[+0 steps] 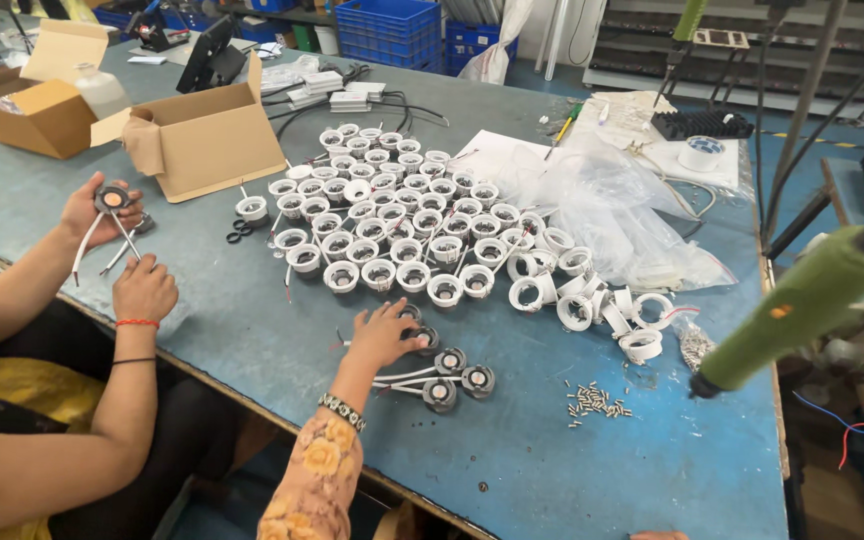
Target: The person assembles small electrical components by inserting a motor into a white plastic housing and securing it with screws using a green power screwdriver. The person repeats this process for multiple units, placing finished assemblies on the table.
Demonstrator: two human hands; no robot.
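head view, left hand: left hand [382, 335] lies on the grey-blue counter [552, 460], fingers loosely apart over a dark round led disc with white wires [417, 322].
head view, right hand: right hand [657, 536] is a sliver at the bottom edge; cannot tell its grip.
head view, around: more discs [457, 372] just beside; white ring housings [392, 215] beyond; loose silver screws [592, 402] and a green power screwdriver [802, 300] to the right.
co-worker: another person's hand [102, 208] holds a similar disc.
step: seemingly picking up one disc.
next move calls for: fingers closing on the disc's rim, clear of the wires.
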